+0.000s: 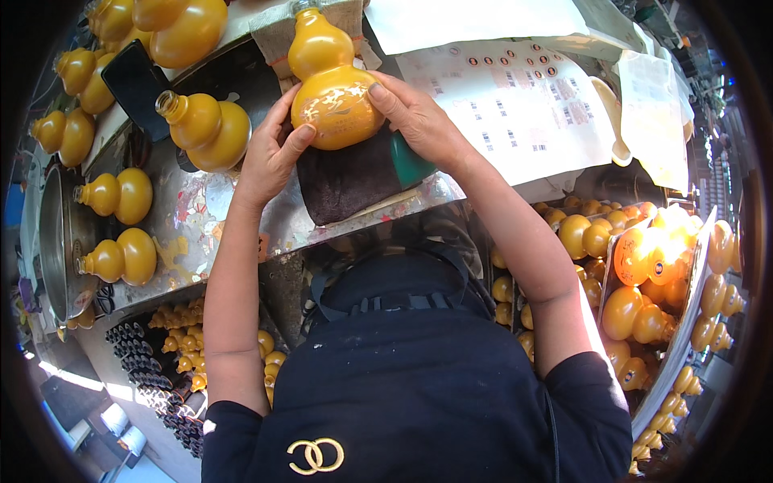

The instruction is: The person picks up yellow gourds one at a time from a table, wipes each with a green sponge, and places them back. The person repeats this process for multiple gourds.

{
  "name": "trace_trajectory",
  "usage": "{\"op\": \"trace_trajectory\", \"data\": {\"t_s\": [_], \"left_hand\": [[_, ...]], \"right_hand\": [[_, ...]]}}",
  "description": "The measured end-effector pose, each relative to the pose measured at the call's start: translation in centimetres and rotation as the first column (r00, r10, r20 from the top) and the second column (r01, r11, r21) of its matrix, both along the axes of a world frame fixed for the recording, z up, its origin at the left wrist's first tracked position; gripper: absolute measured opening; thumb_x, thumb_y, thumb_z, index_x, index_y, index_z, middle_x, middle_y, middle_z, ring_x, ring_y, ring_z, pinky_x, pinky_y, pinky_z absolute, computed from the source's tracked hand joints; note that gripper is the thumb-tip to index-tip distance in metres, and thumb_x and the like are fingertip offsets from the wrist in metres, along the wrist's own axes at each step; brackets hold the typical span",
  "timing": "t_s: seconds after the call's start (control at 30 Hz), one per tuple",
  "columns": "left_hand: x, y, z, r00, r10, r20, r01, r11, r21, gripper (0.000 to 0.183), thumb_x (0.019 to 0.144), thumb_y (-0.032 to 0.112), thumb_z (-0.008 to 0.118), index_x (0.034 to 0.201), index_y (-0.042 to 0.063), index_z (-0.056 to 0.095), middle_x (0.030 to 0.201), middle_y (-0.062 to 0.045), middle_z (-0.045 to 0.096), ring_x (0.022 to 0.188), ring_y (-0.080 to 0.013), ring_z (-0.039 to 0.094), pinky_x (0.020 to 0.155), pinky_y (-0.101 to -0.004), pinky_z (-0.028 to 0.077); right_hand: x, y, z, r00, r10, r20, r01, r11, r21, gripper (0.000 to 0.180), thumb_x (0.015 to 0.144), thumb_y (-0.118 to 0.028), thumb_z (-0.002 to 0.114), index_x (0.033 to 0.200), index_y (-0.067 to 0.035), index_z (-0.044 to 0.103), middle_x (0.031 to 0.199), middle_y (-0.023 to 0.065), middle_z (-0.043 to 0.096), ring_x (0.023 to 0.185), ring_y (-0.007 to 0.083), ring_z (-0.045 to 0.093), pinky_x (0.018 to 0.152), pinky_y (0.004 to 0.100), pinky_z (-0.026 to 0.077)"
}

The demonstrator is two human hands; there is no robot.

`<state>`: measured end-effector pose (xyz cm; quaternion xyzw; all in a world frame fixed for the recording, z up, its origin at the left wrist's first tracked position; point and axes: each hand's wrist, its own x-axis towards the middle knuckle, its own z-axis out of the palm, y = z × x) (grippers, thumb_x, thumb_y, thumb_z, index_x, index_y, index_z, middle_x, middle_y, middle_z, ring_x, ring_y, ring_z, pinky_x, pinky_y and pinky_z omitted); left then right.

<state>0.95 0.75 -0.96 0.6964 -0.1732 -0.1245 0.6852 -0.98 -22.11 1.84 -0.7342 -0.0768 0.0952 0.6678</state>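
Note:
Both hands hold a yellow gourd-shaped bottle (338, 111) whose wide lower bulb bears a pale floral decoration and small writing; its glass neck points away from me. My left hand (275, 142) grips the lower left side, thumb on the front. My right hand (416, 115) presses the right side, with its thumb on the decorated face. Beneath the bottle lie a dark folded cloth (347, 181) and a green item (410, 160). Left of my left hand stands another yellow gourd bottle (220, 133), open-necked. Sheets of printed stickers (513, 108) lie right of my right hand.
More gourd bottles (136, 196) stand at the left, beside a round metal pan (57, 241). A black phone (136, 90) leans at the back left. Crates with many gourd bottles (628, 314) are at my right, and further bottles (187, 347) sit below the stained worktable (187, 241).

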Motion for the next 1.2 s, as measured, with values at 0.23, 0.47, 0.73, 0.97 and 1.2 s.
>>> {"op": "trace_trajectory", "data": {"t_s": [0.23, 0.47, 0.73, 0.97, 1.2], "left_hand": [[0.3, 0.0, 0.7, 0.998, -0.063, 0.022, 0.059, 0.988, 0.145, 0.086, 0.083, 0.035, 0.072, 0.146, -0.001, 0.026, 0.137, -0.013, 0.045, 0.127, -0.0209, 0.044, 0.107, -0.0330, 0.033], [0.7, 1.0, 1.2, 0.979, -0.143, -0.145, 0.143, 0.990, -0.008, 0.088, 0.082, 0.041, 0.070, 0.147, 0.001, 0.025, 0.142, -0.012, 0.041, 0.131, -0.0200, 0.039, 0.108, -0.0333, 0.031], [0.5, -0.2, 0.9, 0.990, -0.047, -0.132, 0.044, 0.999, -0.026, 0.069, 0.096, 0.043, 0.052, 0.146, 0.001, 0.031, 0.138, -0.010, 0.046, 0.131, -0.0169, 0.038, 0.111, -0.0292, 0.023], [0.6, -0.1, 1.4, 0.972, -0.064, -0.225, 0.034, 0.990, -0.136, 0.064, 0.097, 0.042, 0.051, 0.143, 0.000, 0.036, 0.136, -0.010, 0.048, 0.128, -0.0163, 0.041, 0.109, -0.0281, 0.028], [1.2, -0.9, 1.8, 0.952, -0.053, -0.302, 0.001, 0.985, -0.171, 0.055, 0.096, 0.043, 0.051, 0.130, 0.000, 0.049, 0.125, -0.008, 0.055, 0.119, -0.0149, 0.047, 0.106, -0.0275, 0.031]], "right_hand": [[0.1, 0.0, -0.2, 1.000, -0.011, -0.007, 0.011, 1.000, 0.006, 0.055, 0.095, -0.045, 0.053, 0.131, -0.004, 0.052, 0.115, 0.0077, 0.061, 0.105, 0.0136, 0.055, 0.093, 0.0264, 0.043], [-0.2, -0.5, -0.4, 0.908, -0.233, -0.349, 0.321, 0.922, 0.218, 0.051, 0.091, -0.043, 0.060, 0.117, 0.001, 0.057, 0.104, 0.0088, 0.061, 0.095, 0.0125, 0.056, 0.088, 0.0292, 0.047], [-5.1, 1.4, 1.9, 0.815, -0.419, 0.399, 0.439, 0.897, 0.047, 0.027, 0.077, 0.002, 0.066, 0.101, -0.005, 0.057, 0.096, 0.0048, 0.058, 0.087, 0.0152, 0.058, 0.078, 0.0255, 0.045], [-5.0, 3.6, 0.9, 0.440, 0.022, 0.898, 0.465, 0.850, -0.248, 0.040, 0.059, 0.000, 0.076, 0.096, -0.008, 0.064, 0.096, 0.0030, 0.061, 0.089, 0.0223, 0.059, 0.079, 0.0345, 0.044], [-5.3, 3.6, 0.5, 0.400, 0.101, 0.911, 0.472, 0.830, -0.299, 0.029, 0.068, -0.005, 0.070, 0.096, -0.010, 0.065, 0.100, 0.0018, 0.059, 0.090, 0.0189, 0.057, 0.079, 0.0321, 0.043]]}}
